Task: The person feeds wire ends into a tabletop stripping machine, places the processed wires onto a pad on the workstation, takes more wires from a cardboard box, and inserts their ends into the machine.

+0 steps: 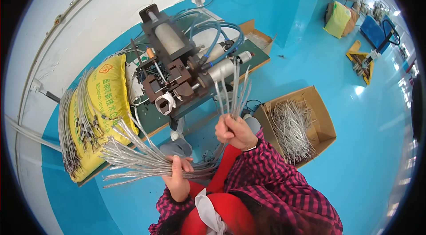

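Note:
My left hand (pixel 179 177) is closed around a thick bundle of silvery braided cables (pixel 133 157), whose loose ends fan out to the left toward the yellow sack. Raised to its right, my right hand (pixel 236 132) grips a few more cables (pixel 233 95) in a fist, their ends pointing up and spreading apart. The lower ends of the right-hand cables hang down behind the fist and are partly hidden by my sleeve.
A dark metal press (pixel 177 70) with cylinders and blue hoses stands on a green bench (pixel 153 117). Cables with dark end fittings lie over a yellow sack (pixel 113 88) at left. To the right, a cardboard box (pixel 326 130) holds many cables. A yellow pallet jack (pixel 360 64) stands farther off.

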